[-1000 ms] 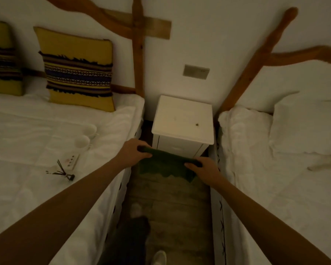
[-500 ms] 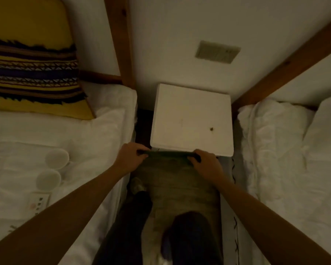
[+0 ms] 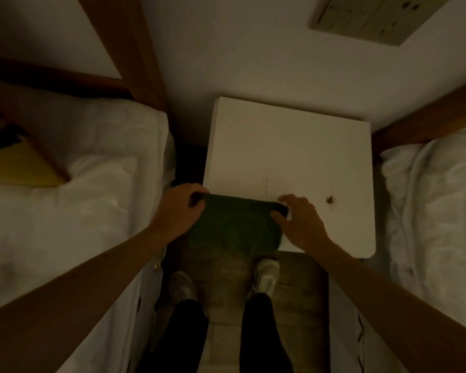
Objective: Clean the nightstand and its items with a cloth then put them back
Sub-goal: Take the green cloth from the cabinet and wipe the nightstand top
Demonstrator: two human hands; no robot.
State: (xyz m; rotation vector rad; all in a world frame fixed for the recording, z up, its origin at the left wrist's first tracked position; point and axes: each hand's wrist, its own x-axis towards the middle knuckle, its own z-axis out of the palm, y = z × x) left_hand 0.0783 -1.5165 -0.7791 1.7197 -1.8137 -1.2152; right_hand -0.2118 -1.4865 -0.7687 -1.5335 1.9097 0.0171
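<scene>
A white nightstand (image 3: 288,146) stands against the wall between two beds, its top bare except for a small dark spot (image 3: 329,200) near the front right. A dark green cloth (image 3: 234,227) is stretched over the front left edge of the top, its lower part hanging past the edge. My left hand (image 3: 179,208) grips the cloth's left corner at the nightstand's front left corner. My right hand (image 3: 299,219) pinches the cloth's right corner on the tabletop.
A bed with white bedding (image 3: 65,205) lies close on the left, with a yellow cushion (image 3: 19,165) at its head. Another white bed (image 3: 436,211) is on the right. A wall socket plate (image 3: 374,17) sits above. My legs and shoes (image 3: 265,275) fill the narrow floor gap.
I have stepped closer and the view has tilted down over the nightstand. Both hands carried the cloth forward from in front of the nightstand onto its front edge.
</scene>
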